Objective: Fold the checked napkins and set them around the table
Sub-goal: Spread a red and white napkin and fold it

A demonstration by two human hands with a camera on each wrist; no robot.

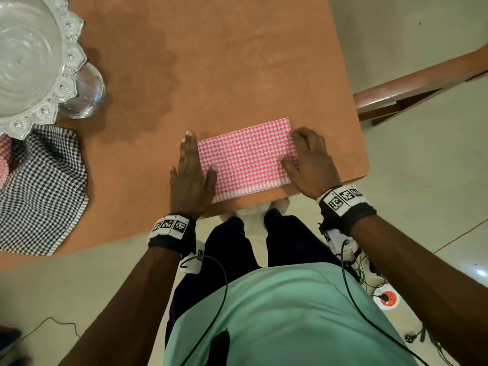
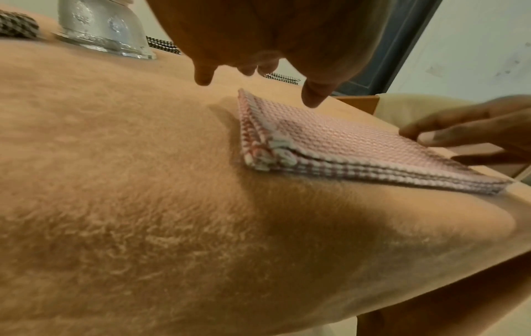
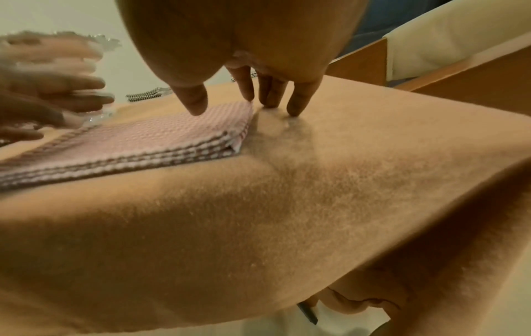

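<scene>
A pink checked napkin (image 1: 247,158) lies folded into a flat rectangle near the table's front right corner. Its stacked layers show in the left wrist view (image 2: 359,145) and the right wrist view (image 3: 143,138). My left hand (image 1: 194,159) is at the napkin's left edge, fingers straight and thumb over the cloth. In its wrist view the left hand (image 2: 258,88) appears slightly above the surface. My right hand (image 1: 298,147) is at the right edge. Its fingertips (image 3: 296,109) touch the table just beside the cloth and its thumb is over the napkin. Neither hand grips anything.
A black-and-white checked napkin (image 1: 42,191) lies rumpled at the table's left, with a red checked one (image 1: 5,157) beside it. A silver pedestal bowl (image 1: 31,62) stands at the far left. A wooden chair (image 1: 422,83) is right of the table (image 1: 211,62).
</scene>
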